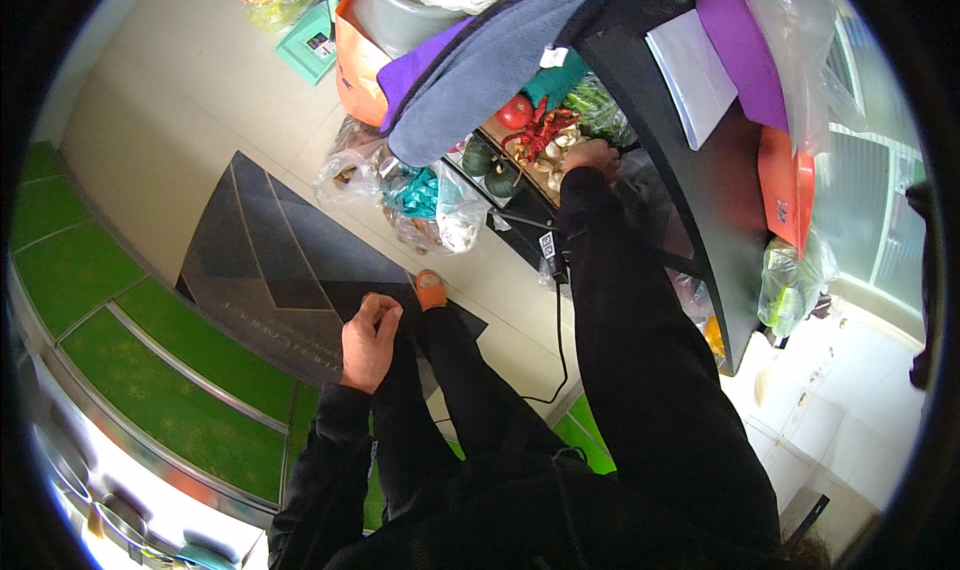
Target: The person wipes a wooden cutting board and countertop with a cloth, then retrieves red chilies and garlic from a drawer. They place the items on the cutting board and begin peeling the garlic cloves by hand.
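My right hand (592, 156) reaches into a dark shelf unit, beside garlic bulbs (556, 156). Its fingers are mostly hidden, so I cannot tell whether they grip anything. Close to the garlic lie dried red chillies (540, 130), a round red fruit or vegetable (515, 112) and dark green squashes (490, 167). Green vegetables in clear plastic (598, 110) are just beyond the hand. My left hand (370, 345) hangs over the dark floor mat, its fingers curled in and the thumb against them. Nothing shows in it.
A grey-blue cloth (480, 70) drapes over the shelf unit (690, 190). Plastic bags (430, 200) hang at its left side. A black cable runs down from a power strip (550, 248). The dark mat (270, 260) and an orange slipper (430, 288) are on the floor.
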